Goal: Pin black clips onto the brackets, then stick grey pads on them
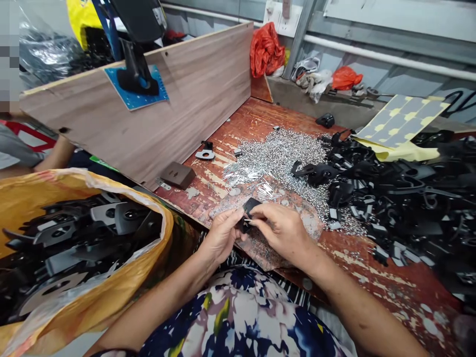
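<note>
Both hands, left hand [222, 234] and right hand [280, 229], are pinching a small black plastic part [248, 210] over the worn table [375, 277]; beside them an orange bag [148, 267] is holding black parts [74, 233]

Left hand [222, 233]: fingers curled, thumb and fingertips pinched, palm turned inward.
Right hand [281, 229]: just beside the left, fingertips meeting it, knuckles up.
Forearms: bare, angled inward.

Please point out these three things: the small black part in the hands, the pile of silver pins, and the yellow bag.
small black part [250, 207], head view, upper face.
pile of silver pins [282, 153], head view, middle.
yellow bag [163, 233], head view, right rim.
</note>
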`<move>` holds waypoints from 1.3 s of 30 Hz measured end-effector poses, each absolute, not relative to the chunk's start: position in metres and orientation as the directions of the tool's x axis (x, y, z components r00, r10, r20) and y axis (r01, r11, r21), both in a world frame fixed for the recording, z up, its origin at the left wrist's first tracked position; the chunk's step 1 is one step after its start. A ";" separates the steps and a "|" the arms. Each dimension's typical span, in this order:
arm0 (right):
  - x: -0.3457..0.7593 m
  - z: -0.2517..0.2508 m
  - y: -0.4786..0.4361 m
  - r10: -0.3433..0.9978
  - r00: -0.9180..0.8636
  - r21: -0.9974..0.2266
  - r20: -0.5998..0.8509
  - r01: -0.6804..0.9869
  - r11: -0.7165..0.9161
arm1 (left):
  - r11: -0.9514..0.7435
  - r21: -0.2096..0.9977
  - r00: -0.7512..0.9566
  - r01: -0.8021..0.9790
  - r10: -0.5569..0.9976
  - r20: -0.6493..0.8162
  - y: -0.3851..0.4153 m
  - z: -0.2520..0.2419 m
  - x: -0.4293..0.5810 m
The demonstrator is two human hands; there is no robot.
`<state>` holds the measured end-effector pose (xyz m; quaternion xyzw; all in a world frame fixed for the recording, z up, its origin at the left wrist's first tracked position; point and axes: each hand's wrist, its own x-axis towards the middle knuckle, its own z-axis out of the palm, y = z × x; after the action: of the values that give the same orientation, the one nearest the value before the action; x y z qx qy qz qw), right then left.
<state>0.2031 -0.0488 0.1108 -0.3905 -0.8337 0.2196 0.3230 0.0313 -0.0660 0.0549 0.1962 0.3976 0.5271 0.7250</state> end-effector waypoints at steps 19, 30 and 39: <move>0.176 0.097 -0.056 0.517 -0.701 0.051 0.491 0.616 0.786 | 0.282 0.733 -0.025 -0.619 0.926 -0.377 -0.069 0.053 0.043; 0.200 0.091 -0.074 0.749 -0.561 -0.382 0.351 0.645 0.662 | 0.040 0.986 -0.043 0.161 0.999 -0.034 -0.115 0.062 -0.013; 0.264 0.037 -0.084 0.893 -0.446 -0.055 0.060 0.892 0.449 | 0.200 0.966 -0.114 0.161 0.976 -0.183 -0.111 0.022 -0.023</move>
<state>0.2644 -0.0836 0.0370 -0.5246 -0.8504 0.0077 0.0400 -0.0235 -0.1108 0.0216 0.4654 0.6112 0.4282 0.4759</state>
